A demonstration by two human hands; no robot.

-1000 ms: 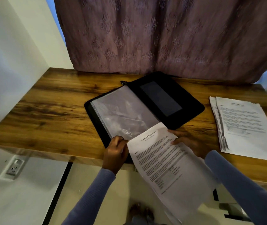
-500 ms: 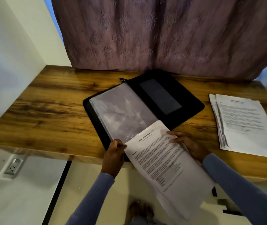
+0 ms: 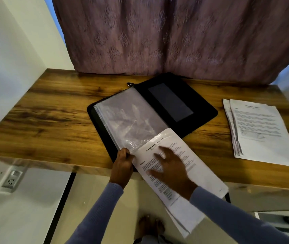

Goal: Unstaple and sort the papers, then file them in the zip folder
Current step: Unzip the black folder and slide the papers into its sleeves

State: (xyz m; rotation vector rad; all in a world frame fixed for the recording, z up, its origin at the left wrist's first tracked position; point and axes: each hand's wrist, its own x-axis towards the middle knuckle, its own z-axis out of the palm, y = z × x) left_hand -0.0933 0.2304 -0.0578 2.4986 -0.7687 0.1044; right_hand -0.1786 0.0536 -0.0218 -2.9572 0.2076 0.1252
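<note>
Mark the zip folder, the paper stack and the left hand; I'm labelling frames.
zip folder (image 3: 201, 104), head view, black inner cover.
paper stack (image 3: 261, 131), head view, top sheet.
left hand (image 3: 122, 164), head view, back of hand.

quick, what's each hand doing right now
left hand: pinching the corner of the clear sleeve of the zip folder.
right hand: open, fingers spread flat on the printed papers.

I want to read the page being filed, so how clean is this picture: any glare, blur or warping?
Head view: glare on the plastic sleeve washes over the page's top edge; the right hand is motion-blurred and covers much of the text; the wide lens bows the desk edges; only the bold heading is half legible.
</note>
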